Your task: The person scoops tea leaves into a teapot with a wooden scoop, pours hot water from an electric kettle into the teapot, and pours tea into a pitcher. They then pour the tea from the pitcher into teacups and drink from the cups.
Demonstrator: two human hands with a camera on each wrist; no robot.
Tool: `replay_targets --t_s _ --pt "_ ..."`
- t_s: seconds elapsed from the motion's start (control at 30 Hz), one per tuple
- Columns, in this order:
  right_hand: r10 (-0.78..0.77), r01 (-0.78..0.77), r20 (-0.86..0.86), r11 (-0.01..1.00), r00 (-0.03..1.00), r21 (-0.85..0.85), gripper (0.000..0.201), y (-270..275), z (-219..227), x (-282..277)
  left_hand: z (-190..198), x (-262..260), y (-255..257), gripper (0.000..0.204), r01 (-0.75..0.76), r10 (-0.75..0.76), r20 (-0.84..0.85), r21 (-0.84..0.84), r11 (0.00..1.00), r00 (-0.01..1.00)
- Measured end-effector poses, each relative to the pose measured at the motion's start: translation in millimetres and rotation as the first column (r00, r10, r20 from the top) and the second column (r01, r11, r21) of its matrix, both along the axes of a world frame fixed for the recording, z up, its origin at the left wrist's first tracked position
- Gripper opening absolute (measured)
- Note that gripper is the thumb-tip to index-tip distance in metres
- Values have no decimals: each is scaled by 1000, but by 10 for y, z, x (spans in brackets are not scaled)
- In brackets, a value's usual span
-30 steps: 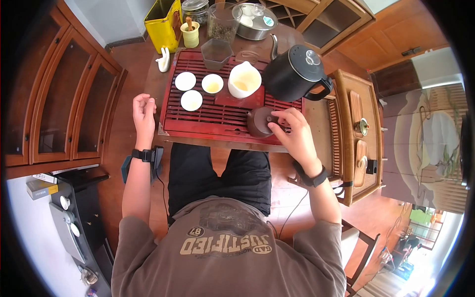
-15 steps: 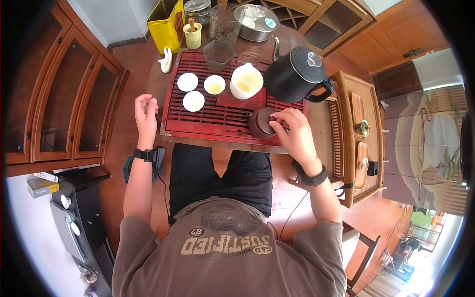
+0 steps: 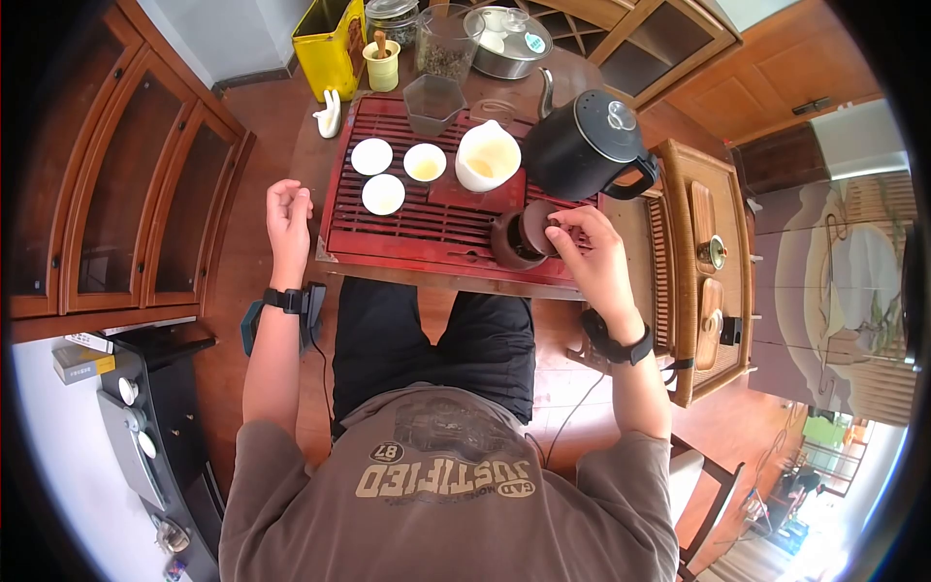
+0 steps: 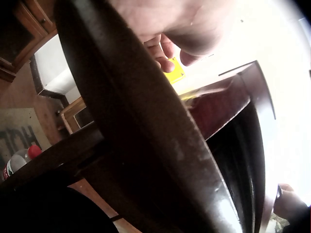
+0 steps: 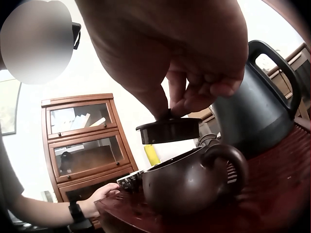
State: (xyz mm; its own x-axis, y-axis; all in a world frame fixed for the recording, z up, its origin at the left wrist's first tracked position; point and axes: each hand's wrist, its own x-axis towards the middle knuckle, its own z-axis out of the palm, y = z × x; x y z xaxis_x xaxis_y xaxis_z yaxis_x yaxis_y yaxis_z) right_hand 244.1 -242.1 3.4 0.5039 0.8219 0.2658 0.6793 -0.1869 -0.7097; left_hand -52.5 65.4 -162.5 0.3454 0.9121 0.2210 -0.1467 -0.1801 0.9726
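Observation:
Thumb and fingers of my right hand (image 3: 599, 260) pinch the knob of a dark brown teapot lid (image 5: 169, 130). In the right wrist view the lid hangs above the open mouth of a small brown teapot (image 5: 177, 187), with a gap between them. The teapot stands near the front right edge of a red slatted tea tray (image 3: 388, 244). My left hand (image 3: 289, 223) holds nothing, its fingers loosely curled beside the tray's left edge. White cups (image 3: 384, 195) and a white pitcher (image 3: 488, 160) with pale yellow liquid sit on the tray.
A black gooseneck kettle (image 3: 592, 145) stands behind the teapot, at the right. At the back are a hexagonal glass vessel (image 3: 433, 105), a yellow tin (image 3: 326, 48), a tool holder (image 3: 382, 68) and a steel pot (image 3: 509, 48). A wicker-edged side stand (image 3: 713, 281) adjoins the table's right.
My right hand has lifted the lid off the teapot and moved it slightly right, so the pot's mouth shows. The left hand stays at the tray's left edge.

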Motion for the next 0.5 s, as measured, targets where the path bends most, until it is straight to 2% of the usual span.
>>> replay_targets --t_s 0.1,0.27,0.5 --pt "6 -7 -19 999 1000 -54 16 14 -4 -41 -4 -4 5 15 2 -2 -3 3 1000 1000" --pt "67 -54 148 994 987 -91 16 38 -42 -47 -5 2 2 15 2 -1 6 -7 1000 1000" --pt "104 -77 225 989 969 -124 16 58 -55 -56 -13 -1 8 14 0 0 -3 1 1000 1000"
